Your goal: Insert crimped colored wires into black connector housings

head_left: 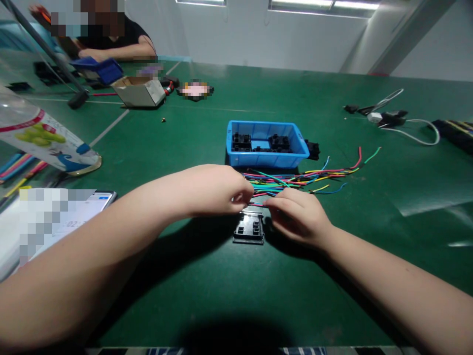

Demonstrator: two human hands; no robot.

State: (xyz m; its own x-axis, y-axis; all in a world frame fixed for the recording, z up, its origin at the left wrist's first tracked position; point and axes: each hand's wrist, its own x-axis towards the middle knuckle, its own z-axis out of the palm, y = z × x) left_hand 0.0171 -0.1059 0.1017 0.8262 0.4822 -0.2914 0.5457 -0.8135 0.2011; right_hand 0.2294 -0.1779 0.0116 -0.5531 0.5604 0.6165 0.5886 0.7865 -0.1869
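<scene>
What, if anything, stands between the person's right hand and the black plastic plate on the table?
Nothing visible does. The black plate lies just left of the right hand, with only shadowed tabletop between them. The wires and the blue bin sit beyond the plate, outside that gap.

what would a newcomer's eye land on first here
Probably the bright blue bin with black parts in it, standing on the green table just beyond the person's hands. Next, the many-coloured wires spread in front of it, partly behind the left hand and the right hand. The large bottle with a fruit-printed label, at the left edge, also stands out.
</scene>
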